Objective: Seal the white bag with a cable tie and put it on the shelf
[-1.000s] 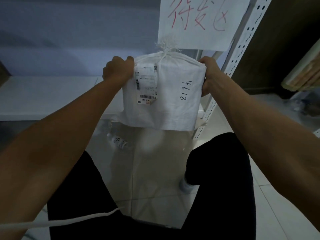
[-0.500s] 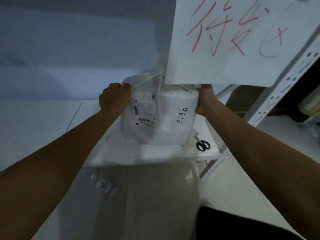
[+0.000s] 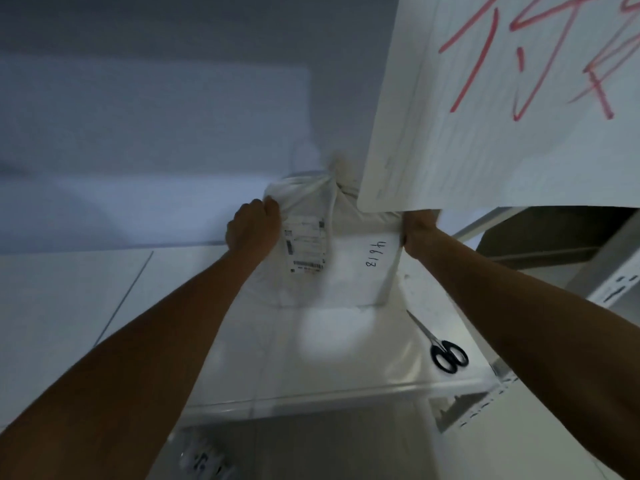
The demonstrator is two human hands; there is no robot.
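Pushed deeper onto the shelf (image 3: 346,389) now, white bag (image 3: 346,271) sitting well back from the front edge where half a second ago it perched close to it. Left hand (image 3: 254,230) clamped on the bag's upper left corner, fingers curled into the cloth beside the shipping label (image 3: 305,245). Right hand (image 3: 417,226) gripping the upper right corner, partly hidden under the hanging paper sign (image 3: 502,98) with red writing. Gathered neck (image 3: 334,174) tied at the top, blurred. Black-handled scissors (image 3: 445,349) lying on the shelf, right of the bag, apart from it.
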